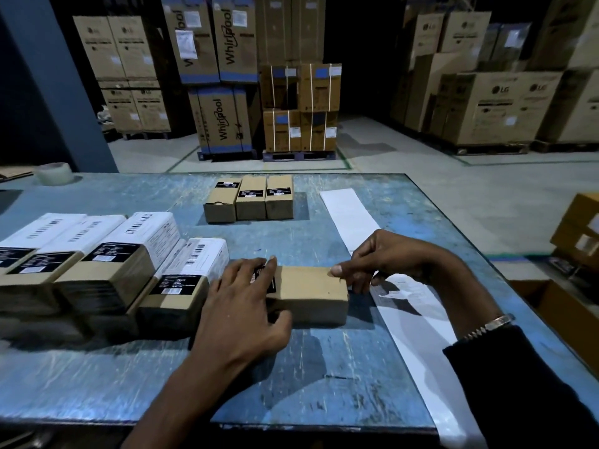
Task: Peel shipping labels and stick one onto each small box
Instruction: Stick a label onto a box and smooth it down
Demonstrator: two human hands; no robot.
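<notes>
Brown cardboard box (pixel 311 294) lying on the scuffed blue counter (pixel 324 367), left hand (pixel 246 306) gripping its near-left end, fingers curled over; right hand (pixel 382 260) pinching its far-right corner. White label strip (pixel 353 218) alongside; 3 unlabelled boxes (pixel 249 199) beyond.

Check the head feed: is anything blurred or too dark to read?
Head view: labelled boxes at left smear with motion blur; the held box is sharper; the hands cast shadows over the label strip; wide-angle bending at the edges.
</notes>
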